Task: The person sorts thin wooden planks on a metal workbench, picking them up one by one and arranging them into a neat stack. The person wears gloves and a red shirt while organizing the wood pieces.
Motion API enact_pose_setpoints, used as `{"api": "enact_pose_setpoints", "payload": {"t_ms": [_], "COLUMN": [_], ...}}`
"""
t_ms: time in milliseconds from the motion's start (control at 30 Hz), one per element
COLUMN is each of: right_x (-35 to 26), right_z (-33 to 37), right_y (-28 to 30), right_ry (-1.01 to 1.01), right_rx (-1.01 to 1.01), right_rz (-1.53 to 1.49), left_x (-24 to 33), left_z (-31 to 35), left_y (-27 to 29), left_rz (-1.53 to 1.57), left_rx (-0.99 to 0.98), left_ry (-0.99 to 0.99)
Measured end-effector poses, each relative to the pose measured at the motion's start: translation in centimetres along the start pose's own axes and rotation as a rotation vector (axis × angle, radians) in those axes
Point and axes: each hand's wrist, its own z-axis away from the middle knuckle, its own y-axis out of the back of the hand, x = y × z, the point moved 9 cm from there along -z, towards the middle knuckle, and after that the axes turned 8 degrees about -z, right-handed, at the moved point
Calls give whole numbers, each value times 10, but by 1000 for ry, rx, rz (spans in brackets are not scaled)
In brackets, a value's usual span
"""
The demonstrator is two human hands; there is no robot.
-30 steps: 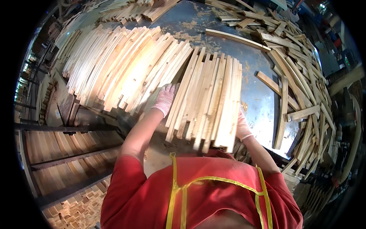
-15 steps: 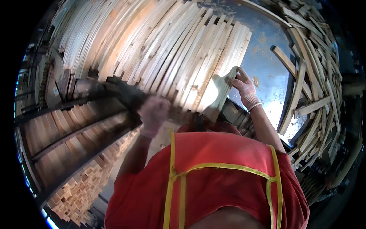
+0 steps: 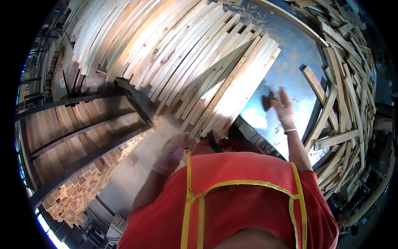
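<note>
Wooden strips (image 3: 238, 76) lie side by side on the desk (image 3: 290, 62); they look stiff, fairly light, best held near their ends. The right hand (image 3: 284, 108) is spread, seemingly free; the left hand (image 3: 171, 152) blurs, grasp unclear.

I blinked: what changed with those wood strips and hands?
The strip bundle slid left against the row. The left hand let go and drew back toward the apron; the right hand released too, moving right over the metal tabletop. The loose pile stayed put.
</note>
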Motion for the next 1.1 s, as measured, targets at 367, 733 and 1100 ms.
{"api": "enact_pose_setpoints", "payload": {"t_ms": [367,733,1100], "right_x": [75,-31,-32], "right_z": [92,34,25], "right_y": [223,-134,-144], "right_ry": [-267,-195,-343], "right_rx": [669,-96,-157], "right_rz": [415,-297,236], "left_x": [162,315,242], "left_z": [-121,-98,-32], "left_y": [-50,329,381], "left_rz": [-1086,-1417,-1401], "left_rx": [-151,711,1392], "left_ry": [80,-230,-351]}}
